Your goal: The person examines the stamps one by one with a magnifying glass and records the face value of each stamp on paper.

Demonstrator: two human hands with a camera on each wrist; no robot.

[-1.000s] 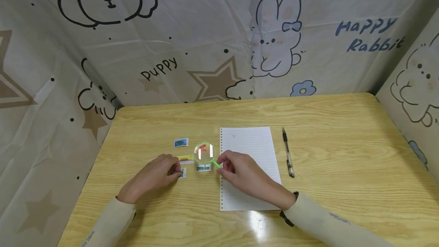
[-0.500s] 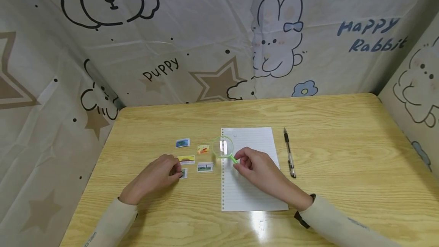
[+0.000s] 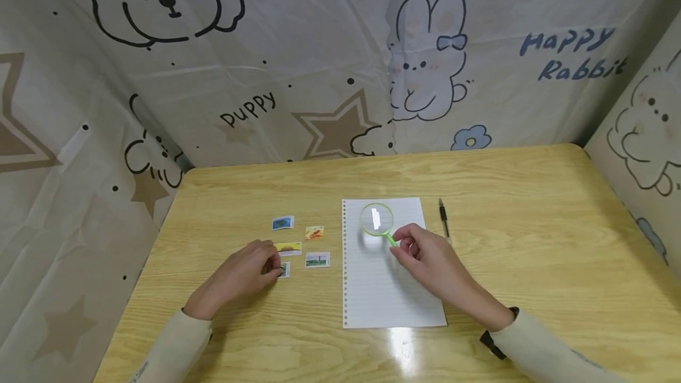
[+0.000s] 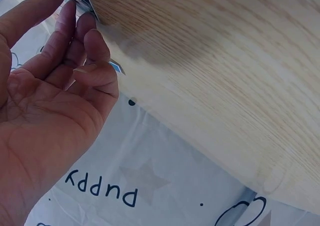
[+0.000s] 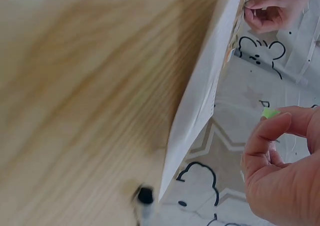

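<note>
My right hand [image 3: 433, 256] pinches the green handle of a round magnifying glass [image 3: 376, 219] between thumb and fingers. Its lens hangs over the upper part of a lined sheet of paper [image 3: 372, 294]. In the right wrist view only a bit of the green handle [image 5: 270, 113] shows. On the left, my left hand [image 3: 239, 273] pinches a small postage stamp [image 3: 285, 269] at its edge; the fingers cover part of it. Close by lie a yellow stamp [image 3: 289, 248], a green landscape stamp [image 3: 317, 259], an orange stamp [image 3: 314, 233] and a blue stamp [image 3: 283, 223].
A black pen [image 3: 444, 217] lies right of the paper, its lower end hidden behind my right hand. The wooden table [image 3: 532, 223] has printed fabric walls [image 3: 330, 34] at its back and sides. Light glares on the table near the paper's bottom edge.
My right hand has carried the magnifying glass rightwards and slightly up, from over the stamps to over the paper. The orange stamp shows uncovered now. My left hand stays in place.
</note>
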